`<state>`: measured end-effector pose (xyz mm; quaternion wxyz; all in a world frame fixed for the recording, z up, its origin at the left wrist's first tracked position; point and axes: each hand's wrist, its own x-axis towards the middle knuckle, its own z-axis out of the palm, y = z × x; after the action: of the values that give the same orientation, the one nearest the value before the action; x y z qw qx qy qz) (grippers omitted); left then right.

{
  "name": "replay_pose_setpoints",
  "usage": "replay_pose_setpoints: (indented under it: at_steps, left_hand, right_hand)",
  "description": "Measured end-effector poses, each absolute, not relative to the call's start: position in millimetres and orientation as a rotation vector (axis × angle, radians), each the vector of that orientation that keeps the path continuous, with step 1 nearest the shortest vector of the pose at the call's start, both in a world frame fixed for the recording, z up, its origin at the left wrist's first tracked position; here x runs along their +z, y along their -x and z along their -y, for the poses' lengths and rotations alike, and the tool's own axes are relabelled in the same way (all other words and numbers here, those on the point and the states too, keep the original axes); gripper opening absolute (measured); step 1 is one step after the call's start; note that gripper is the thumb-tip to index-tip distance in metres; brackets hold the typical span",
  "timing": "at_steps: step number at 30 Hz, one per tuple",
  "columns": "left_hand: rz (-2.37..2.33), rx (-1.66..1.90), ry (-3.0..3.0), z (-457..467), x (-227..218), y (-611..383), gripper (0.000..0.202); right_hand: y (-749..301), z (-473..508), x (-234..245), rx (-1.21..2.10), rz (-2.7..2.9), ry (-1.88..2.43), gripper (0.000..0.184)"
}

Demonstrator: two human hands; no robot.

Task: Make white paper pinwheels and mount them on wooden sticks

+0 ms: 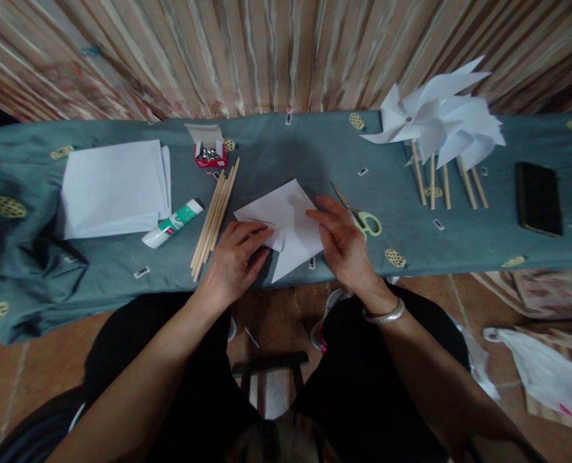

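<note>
A white paper square with slits cut in from its corners lies on the cloth in front of me. My left hand is closed on its left part, thumb and fingers at a cut flap. Over the right edge of the sheet is my right hand, fingers bent and apart, the fingertips touching the paper. The right corner is hidden beneath that hand. Scissors with pale green handles lie just beyond my right hand. A bundle of wooden sticks lies left of the paper, close to my left hand.
A stack of white paper lies at left, beside a glue stick. An opened red box holds small metal pieces. Several paper pinwheels on sticks lie at back right, near a dark phone. The table's front edge is close to my legs.
</note>
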<state>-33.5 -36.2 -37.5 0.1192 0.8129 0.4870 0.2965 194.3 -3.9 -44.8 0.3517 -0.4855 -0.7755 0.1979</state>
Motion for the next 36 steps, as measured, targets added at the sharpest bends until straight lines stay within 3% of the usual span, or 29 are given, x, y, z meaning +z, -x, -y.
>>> replay_pose_setpoints:
  at_steps: [13, 24, 36]
  left_hand:
    - [-1.536, 0.777, -2.220, 30.1, -38.8, 23.2, 0.033]
    - [-1.546, 0.919, -1.970, 27.3, -44.6, 18.2, 0.033]
    - [-1.575, 0.795, -2.133, 21.3, -43.3, 20.6, 0.026]
  right_hand:
    - [-190.4, 11.9, -47.4, 0.466, 2.193, 1.220, 0.034]
    - [-188.6, 12.4, -50.9, 0.462, 2.238, 1.231, 0.036]
    - [-186.8, 10.8, -52.2, 0.420, 2.220, 1.200, 0.032]
